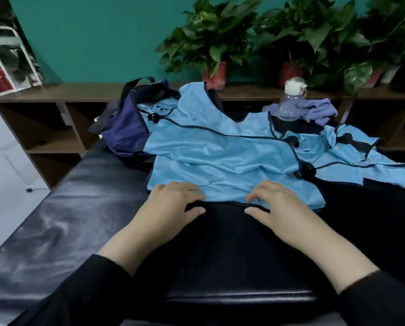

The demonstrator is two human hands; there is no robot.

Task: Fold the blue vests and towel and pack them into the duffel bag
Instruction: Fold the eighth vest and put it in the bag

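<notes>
The nearest blue vest (222,158) lies spread flat on the black padded desk (84,208), its hem at the near edge and its neck and shoulder straps at the far end, where one strap rides up against the duffel bag (124,128). Its long axis runs from the person outward, leaning slightly left toward the bag. The spread appears deliberate: a flat garment takes a clean fold.

Both hands rest on the hem. The left hand (173,198) has its fingers laid over the cloth and its thumb on the desk below the edge; the right hand (276,201) mirrors it. Fingers are bent loosely over the hem; whether either pinches the cloth or merely presses it cannot be told. The placement suits smoothing the hem or lifting it for a first fold.

A second vest (351,154) lies crumpled to the right, partly under the first. Beyond it, the purple towel (319,109) sits bunched behind a clear bottle (290,102). The bag stands at far left. Potted plants (210,38) line the shelf (55,92) behind.
</notes>
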